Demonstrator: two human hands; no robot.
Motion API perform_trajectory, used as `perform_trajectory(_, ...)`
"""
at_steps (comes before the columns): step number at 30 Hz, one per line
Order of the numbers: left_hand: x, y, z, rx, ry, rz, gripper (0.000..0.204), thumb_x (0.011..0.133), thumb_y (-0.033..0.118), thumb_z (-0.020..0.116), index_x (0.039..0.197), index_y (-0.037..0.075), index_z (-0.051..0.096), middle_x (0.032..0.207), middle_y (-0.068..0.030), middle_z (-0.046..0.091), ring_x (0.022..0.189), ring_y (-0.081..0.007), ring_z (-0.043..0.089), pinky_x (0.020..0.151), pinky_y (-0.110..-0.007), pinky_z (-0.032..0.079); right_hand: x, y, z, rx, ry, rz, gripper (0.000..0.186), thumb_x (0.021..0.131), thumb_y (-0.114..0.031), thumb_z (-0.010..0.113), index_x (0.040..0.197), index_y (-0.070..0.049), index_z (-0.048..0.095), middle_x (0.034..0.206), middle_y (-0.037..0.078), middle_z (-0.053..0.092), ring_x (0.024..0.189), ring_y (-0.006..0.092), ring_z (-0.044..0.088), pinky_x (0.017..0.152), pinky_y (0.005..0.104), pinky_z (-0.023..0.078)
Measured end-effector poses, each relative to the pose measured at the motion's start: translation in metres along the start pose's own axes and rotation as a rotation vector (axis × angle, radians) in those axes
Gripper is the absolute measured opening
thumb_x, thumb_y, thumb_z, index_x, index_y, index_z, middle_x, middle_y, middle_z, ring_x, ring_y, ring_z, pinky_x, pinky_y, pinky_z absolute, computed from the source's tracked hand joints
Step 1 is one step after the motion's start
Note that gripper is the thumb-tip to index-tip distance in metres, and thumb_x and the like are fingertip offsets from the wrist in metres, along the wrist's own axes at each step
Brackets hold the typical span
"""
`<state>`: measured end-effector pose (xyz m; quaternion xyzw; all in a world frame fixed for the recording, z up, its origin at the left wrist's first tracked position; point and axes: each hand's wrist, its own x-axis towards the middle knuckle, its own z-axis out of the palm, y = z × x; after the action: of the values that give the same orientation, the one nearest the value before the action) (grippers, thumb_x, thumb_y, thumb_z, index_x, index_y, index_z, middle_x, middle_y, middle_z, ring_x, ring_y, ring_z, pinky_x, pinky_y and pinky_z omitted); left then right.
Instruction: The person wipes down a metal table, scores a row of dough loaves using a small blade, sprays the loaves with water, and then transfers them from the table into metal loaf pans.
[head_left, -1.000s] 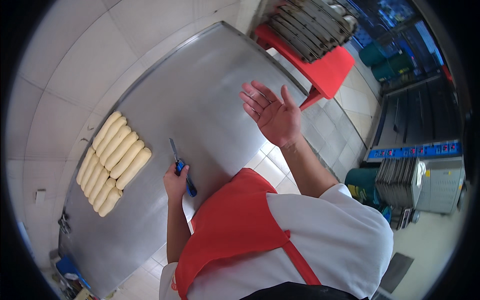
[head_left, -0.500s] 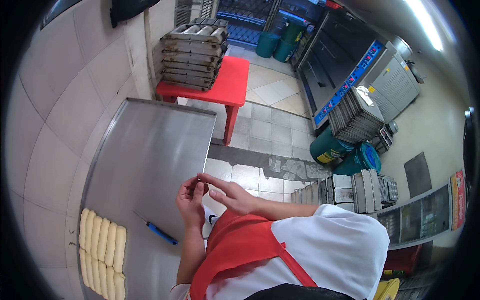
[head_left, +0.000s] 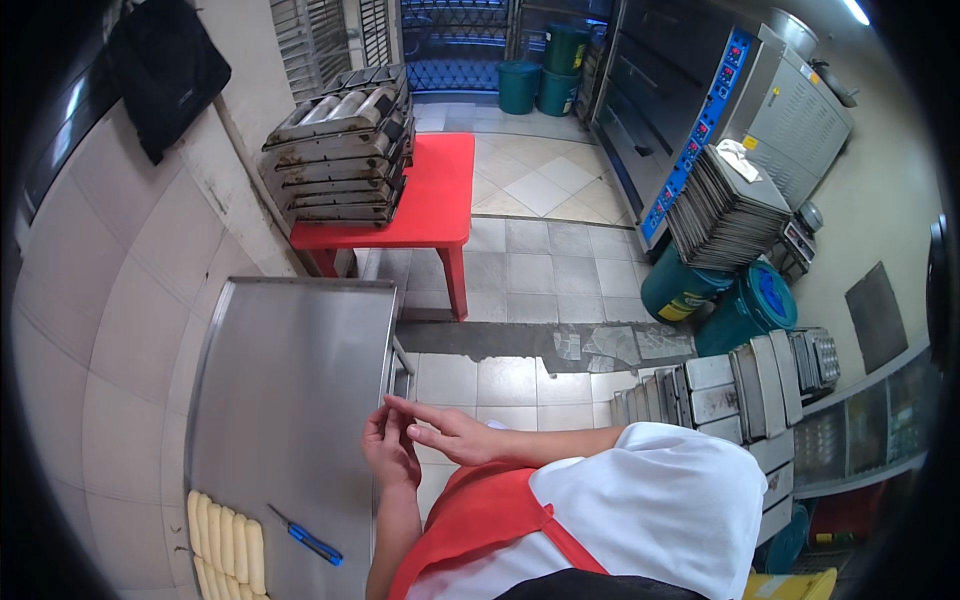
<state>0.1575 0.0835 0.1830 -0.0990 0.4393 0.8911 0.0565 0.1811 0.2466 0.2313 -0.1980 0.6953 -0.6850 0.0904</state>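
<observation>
The hands are together, the slim-bladed knife blue-handled, the dough rolls pale and smooth.

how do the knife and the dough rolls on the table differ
The knife is blue and black with a thin blade; the dough rolls are pale and plump. The knife lies singly; the dough rolls sit packed side by side in rows. Both rest on the metal table.

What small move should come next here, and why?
Perhaps move the left hand toward the blue-handled knife: it lies untouched on the metal table beside the pale dough rolls, while that hand is close to the right hand.
</observation>
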Motion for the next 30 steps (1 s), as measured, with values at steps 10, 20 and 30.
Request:
perform_trajectory(10, 0.077, -0.092, 0.079, 0.895, -0.041, -0.078, 0.031, 0.109, 0.023, 0.065, 0.127, -0.002, 0.067, 0.116, -0.015, 0.069, 0.108, -0.0216, 0.066, 0.095, -0.033, 0.053, -0.011, 0.06, -0.186, -0.159, 0.197, 0.081, 0.031, 0.102, -0.014, 0.071, 0.131, -0.004, 0.068, 0.133, 0.013, 0.066, 0.121, 0.0257, 0.065, 0.098, 0.0377, 0.055)
perform_trajectory(20, 0.213, -0.053, 0.157, 1.682, 0.104, 0.401, 0.043, 0.088, 0.043, 0.086, 0.089, 0.002, 0.075, 0.074, -0.0202, 0.071, 0.072, -0.0409, 0.071, 0.067, -0.049, 0.056, 0.012, 0.067, -0.348, -0.182, 0.915, -0.16, 0.019, 0.104, -0.006, 0.065, 0.121, 0.0, 0.069, 0.113, 0.007, 0.063, 0.096, 0.013, 0.062, 0.086, 0.0279, 0.052)
perform_trajectory(30, 0.125, -0.129, 0.111, -0.175, 0.052, -0.582, 0.098, 0.098, 0.083, 0.044, 0.156, 0.004, 0.051, 0.16, -0.0177, 0.052, 0.144, -0.033, 0.05, 0.122, -0.049, 0.036, 0.041, 0.068, -0.204, -0.393, -0.035, -0.367, 0.049, 0.089, -0.02, 0.078, 0.136, -0.009, 0.066, 0.15, 0.018, 0.059, 0.138, 0.0408, 0.056, 0.109, 0.0511, 0.048)
